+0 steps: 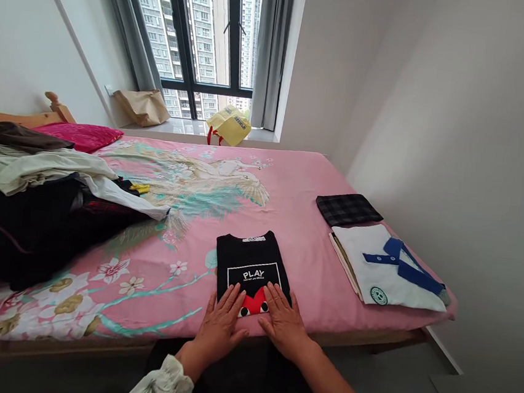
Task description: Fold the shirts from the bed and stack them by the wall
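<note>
A black T-shirt (249,257), folded into a neat rectangle, lies near the bed's front edge. White "PLAY" lettering and a red heart print show on its face. My left hand (222,323) rests flat on its lower left corner, fingers stretched out. On the lower right part lies my right hand (284,322), also flat with the fingers extended. Both hands cover bits of the heart and the lower edge.
On the left of the bed (298,181) is a heap of loose clothes (32,217). A folded white polo shirt (362,255) tops a stack at the right, beside folded dark checked fabric (348,210). A yellow bag (229,125) and brown paper bag (143,106) are by the window.
</note>
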Tool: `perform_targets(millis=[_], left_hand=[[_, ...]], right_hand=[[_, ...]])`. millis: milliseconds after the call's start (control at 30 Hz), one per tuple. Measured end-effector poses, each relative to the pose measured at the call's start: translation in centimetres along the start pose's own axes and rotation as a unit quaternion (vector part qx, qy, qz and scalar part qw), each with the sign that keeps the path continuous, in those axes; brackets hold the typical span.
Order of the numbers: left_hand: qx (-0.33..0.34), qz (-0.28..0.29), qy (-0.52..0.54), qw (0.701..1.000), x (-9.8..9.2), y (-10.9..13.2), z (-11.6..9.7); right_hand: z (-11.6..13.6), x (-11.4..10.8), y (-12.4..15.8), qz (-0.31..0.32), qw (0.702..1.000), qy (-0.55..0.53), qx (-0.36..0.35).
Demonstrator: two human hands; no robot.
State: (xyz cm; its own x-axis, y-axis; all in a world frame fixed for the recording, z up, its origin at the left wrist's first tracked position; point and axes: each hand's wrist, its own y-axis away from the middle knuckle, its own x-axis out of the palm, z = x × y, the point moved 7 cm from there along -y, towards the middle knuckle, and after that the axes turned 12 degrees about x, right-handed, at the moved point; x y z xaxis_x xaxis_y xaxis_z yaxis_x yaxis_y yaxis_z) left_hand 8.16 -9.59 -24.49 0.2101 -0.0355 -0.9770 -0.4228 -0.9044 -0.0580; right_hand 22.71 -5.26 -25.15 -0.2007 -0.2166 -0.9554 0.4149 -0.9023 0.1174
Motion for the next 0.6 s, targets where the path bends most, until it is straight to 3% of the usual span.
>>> perform_targets(millis=[133,267,367,467,533,600], left_hand=[[-0.033,-0.024,0.012,0.999,0.3,3.9,0.8],[-0.061,-0.097,0.041,0.993,0.0,6.4,1.3],[-0.102,-0.179,0.071,0.976,-0.7,7.2,1.9],[-0.135,-0.243,0.109,0.954,-1.9,7.0,2.0],[-0.171,-0.284,0.171,0.928,-2.4,6.7,1.7],[-0.209,-0.294,0.278,0.890,-1.8,6.3,0.8]], right_hand=[[-2.0,0.9,1.5,-0.014,1.000,-0.004,0.015],[-3.1,0.1,2.3,-0.073,0.996,-0.045,0.036],[-3.5,-0.9,2.8,-0.140,0.987,-0.060,0.043],[-3.2,-0.9,3.2,-0.169,0.985,-0.034,0.028],[-2.8,-0.8,3.3,-0.185,0.982,-0.017,0.021],[-2.4,-0.8,3.3,-0.204,0.979,-0.012,0.014]])
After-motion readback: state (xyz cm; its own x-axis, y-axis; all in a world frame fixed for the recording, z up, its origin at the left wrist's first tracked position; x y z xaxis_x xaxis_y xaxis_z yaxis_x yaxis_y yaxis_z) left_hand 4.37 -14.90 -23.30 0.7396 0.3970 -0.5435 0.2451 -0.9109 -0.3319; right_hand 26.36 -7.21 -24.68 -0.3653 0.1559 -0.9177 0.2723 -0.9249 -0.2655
